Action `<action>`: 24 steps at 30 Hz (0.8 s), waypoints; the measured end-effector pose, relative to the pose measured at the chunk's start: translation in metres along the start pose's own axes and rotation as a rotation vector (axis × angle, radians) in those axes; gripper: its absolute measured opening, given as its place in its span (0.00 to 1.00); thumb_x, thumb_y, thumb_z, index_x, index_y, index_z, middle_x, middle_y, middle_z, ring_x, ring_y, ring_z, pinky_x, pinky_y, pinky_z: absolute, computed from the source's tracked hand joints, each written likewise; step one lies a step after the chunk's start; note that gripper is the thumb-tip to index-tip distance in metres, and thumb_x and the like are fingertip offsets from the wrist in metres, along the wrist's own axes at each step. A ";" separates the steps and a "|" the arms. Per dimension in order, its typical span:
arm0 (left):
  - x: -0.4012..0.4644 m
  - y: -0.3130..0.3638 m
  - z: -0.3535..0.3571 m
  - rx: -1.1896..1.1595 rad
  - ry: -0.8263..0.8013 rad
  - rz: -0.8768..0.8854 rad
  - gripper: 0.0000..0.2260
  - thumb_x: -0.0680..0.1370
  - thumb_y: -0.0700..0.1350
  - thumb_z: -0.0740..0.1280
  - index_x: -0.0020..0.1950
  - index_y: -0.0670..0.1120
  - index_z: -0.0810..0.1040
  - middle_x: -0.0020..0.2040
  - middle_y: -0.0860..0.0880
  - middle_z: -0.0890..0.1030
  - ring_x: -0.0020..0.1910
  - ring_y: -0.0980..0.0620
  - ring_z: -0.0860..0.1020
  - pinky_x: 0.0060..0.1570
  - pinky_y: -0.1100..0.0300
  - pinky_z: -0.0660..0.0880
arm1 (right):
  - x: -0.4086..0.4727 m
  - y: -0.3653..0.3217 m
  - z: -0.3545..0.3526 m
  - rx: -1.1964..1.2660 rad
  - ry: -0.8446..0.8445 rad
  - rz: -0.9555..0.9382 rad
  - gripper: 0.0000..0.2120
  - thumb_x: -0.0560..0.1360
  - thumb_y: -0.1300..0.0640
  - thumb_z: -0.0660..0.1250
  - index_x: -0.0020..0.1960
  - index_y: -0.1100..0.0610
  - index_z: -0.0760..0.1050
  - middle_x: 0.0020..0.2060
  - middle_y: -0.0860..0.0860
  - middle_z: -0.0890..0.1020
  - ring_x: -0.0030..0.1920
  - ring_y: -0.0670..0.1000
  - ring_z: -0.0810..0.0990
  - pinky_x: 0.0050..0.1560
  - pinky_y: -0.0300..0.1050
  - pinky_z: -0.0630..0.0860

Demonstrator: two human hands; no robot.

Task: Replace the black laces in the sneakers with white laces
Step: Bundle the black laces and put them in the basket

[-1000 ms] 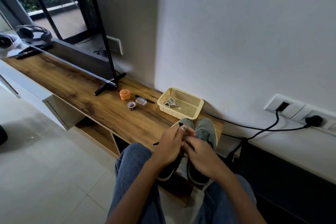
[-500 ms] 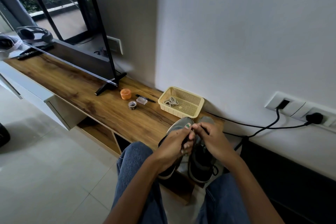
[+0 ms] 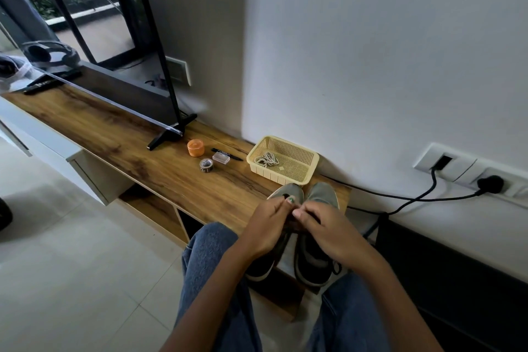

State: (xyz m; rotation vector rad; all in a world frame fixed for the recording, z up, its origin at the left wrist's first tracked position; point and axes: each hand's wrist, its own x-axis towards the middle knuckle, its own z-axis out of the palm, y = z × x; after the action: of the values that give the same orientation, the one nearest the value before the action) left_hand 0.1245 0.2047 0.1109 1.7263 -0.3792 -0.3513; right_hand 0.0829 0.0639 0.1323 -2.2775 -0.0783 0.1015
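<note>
Two grey-green sneakers stand side by side at the near right end of the wooden shelf (image 3: 160, 168), toes toward the wall. My left hand (image 3: 264, 227) lies over the left sneaker (image 3: 288, 193) and my right hand (image 3: 328, 230) over the right sneaker (image 3: 314, 261). Their fingers are curled and meet between the shoes, pinching a black lace that is mostly hidden under them. A black lace end (image 3: 338, 267) hangs at the right sneaker's heel side. The white laces (image 3: 267, 159) lie bundled in the yellow basket (image 3: 305, 168) just beyond the toes.
An orange tub (image 3: 196, 147), a tape roll (image 3: 206, 165), a small clear box (image 3: 221, 157) and a black pen (image 3: 228, 152) lie left of the basket. A TV (image 3: 123, 88) stands further left. Black cables (image 3: 400, 197) run to wall sockets (image 3: 471, 171) on the right. My jeans-clad knees sit below.
Both hands have shifted slightly toward the toes and come together between the two sneakers. The black lace loop by the right sneaker's heel has stayed where it was.
</note>
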 end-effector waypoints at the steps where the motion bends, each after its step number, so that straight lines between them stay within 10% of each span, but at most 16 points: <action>1: -0.002 0.000 0.000 0.007 -0.039 -0.024 0.17 0.84 0.44 0.54 0.44 0.39 0.79 0.36 0.50 0.79 0.32 0.63 0.77 0.34 0.71 0.70 | 0.001 -0.002 -0.006 -0.011 0.023 -0.009 0.13 0.80 0.50 0.60 0.40 0.54 0.73 0.37 0.51 0.79 0.37 0.48 0.76 0.39 0.44 0.69; 8: -0.005 0.010 -0.001 -0.304 -0.254 -0.220 0.24 0.82 0.58 0.52 0.35 0.45 0.73 0.23 0.52 0.67 0.23 0.57 0.66 0.27 0.67 0.64 | 0.016 0.001 -0.019 0.106 0.182 -0.044 0.12 0.78 0.47 0.62 0.40 0.52 0.76 0.36 0.58 0.80 0.39 0.59 0.77 0.39 0.49 0.71; 15: 0.005 0.018 -0.001 -0.977 -0.008 -0.136 0.18 0.84 0.48 0.52 0.42 0.41 0.74 0.34 0.45 0.80 0.32 0.51 0.79 0.39 0.61 0.79 | 0.007 0.015 0.023 0.131 0.012 0.029 0.13 0.81 0.49 0.54 0.41 0.48 0.72 0.36 0.45 0.77 0.36 0.41 0.74 0.42 0.44 0.70; 20: 0.008 0.012 0.001 -0.624 0.068 -0.086 0.20 0.85 0.46 0.50 0.48 0.38 0.77 0.44 0.41 0.84 0.46 0.47 0.83 0.46 0.62 0.79 | -0.002 0.006 0.024 0.015 -0.124 0.034 0.14 0.82 0.51 0.55 0.41 0.53 0.72 0.36 0.45 0.77 0.37 0.39 0.74 0.42 0.38 0.69; 24: -0.001 0.008 0.002 -0.125 0.061 -0.044 0.19 0.85 0.46 0.52 0.45 0.39 0.79 0.36 0.50 0.80 0.36 0.60 0.78 0.37 0.70 0.72 | -0.001 -0.009 0.001 -0.040 -0.019 -0.021 0.12 0.81 0.52 0.58 0.39 0.50 0.71 0.34 0.46 0.76 0.35 0.39 0.74 0.38 0.34 0.68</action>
State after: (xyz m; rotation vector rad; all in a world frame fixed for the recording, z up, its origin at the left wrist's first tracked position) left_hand 0.1223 0.2024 0.1187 1.6210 -0.2700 -0.3461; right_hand 0.0818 0.0702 0.1384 -2.3156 -0.1153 0.1114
